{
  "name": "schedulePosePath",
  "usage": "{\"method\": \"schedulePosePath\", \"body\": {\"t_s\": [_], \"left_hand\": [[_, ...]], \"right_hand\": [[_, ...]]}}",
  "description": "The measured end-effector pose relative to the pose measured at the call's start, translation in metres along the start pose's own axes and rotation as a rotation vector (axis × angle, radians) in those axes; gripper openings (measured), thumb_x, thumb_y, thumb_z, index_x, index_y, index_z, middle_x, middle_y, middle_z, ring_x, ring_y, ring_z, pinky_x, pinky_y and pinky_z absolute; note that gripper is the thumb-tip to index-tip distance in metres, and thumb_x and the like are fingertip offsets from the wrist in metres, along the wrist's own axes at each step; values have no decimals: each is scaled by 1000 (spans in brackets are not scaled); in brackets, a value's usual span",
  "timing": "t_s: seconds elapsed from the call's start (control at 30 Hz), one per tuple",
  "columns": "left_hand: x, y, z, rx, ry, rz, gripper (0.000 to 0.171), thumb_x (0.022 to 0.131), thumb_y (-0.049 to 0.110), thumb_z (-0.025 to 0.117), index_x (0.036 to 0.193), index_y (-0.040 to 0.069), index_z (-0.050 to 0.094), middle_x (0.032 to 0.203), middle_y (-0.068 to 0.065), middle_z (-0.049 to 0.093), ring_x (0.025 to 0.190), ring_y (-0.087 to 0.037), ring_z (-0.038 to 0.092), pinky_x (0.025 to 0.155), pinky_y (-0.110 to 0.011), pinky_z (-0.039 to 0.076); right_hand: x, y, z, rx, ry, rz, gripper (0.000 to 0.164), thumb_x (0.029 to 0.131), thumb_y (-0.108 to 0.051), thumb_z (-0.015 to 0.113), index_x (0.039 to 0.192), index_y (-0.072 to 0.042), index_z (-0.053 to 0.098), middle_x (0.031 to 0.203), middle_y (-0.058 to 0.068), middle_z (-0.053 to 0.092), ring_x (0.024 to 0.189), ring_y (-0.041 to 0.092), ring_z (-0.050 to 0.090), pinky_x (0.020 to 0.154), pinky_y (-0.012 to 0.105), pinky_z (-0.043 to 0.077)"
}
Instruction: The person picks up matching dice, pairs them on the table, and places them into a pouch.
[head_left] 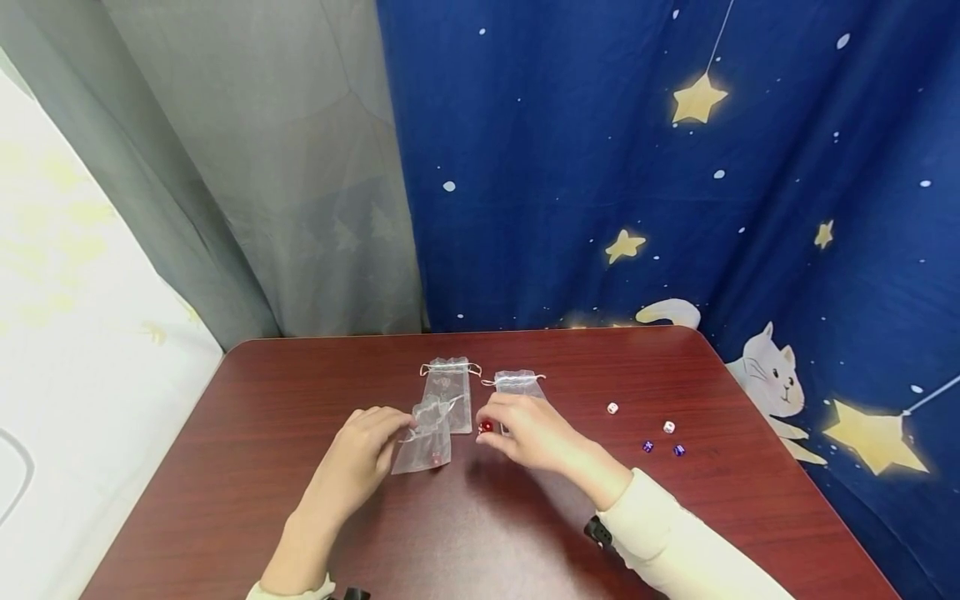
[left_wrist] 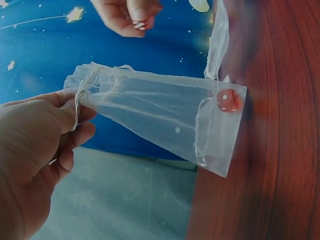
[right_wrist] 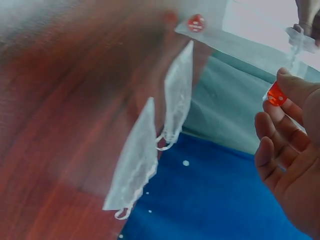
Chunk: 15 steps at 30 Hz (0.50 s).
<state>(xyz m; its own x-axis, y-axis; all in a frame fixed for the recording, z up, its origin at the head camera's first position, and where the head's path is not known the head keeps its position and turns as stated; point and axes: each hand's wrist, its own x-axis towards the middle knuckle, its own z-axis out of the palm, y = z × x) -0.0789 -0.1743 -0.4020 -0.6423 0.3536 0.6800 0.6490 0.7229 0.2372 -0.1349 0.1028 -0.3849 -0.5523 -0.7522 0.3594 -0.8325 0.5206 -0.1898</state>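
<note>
Near its gathered top, my left hand [head_left: 365, 442] pinches a sheer white drawstring pouch [left_wrist: 155, 107]. A red die [left_wrist: 229, 100] with white pips shows through the mesh at the pouch's bottom corner. My right hand [head_left: 534, 433] pinches another red die [right_wrist: 276, 94] between thumb and fingertips, to the right of the held pouch and apart from it. Behind the hands, two more sheer pouches lie on the table: one pouch [head_left: 457, 385] behind the held one, the other pouch [head_left: 517, 383] partly hidden by my right hand.
On the right of the dark red wooden table [head_left: 300, 375] lie two white dice, one white die [head_left: 612, 408] farther left than the other white die [head_left: 669, 427]. Close to them are a blue die [head_left: 647, 447] and a second blue die [head_left: 679, 450]. Curtains [head_left: 525, 208] hang behind the table.
</note>
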Motion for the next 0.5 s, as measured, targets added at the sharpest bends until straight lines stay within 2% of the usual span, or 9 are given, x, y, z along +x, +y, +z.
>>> {"method": "schedulePosePath", "body": {"t_s": [0.23,0.5], "left_hand": [[-1,1,2,-13,5,3,23,79,-7,76,97,8,75,92,6,72,85,-12,66,76,-31,46],[1,1,3,-28,1,8,24,79,-9,75,97,8,75,93,6,73,86,-13,66,76,-31,47]], "right_hand": [[8,-1,-10,8,74,-51,17,89,-23,80,100,-13,73,88,-5,63,71,11,58,65,24,48],[16,-2,-17,10,107,-69,18,89,-22,79,104,-13,74,91,-6,64,74,10,58,67,25,51]]}}
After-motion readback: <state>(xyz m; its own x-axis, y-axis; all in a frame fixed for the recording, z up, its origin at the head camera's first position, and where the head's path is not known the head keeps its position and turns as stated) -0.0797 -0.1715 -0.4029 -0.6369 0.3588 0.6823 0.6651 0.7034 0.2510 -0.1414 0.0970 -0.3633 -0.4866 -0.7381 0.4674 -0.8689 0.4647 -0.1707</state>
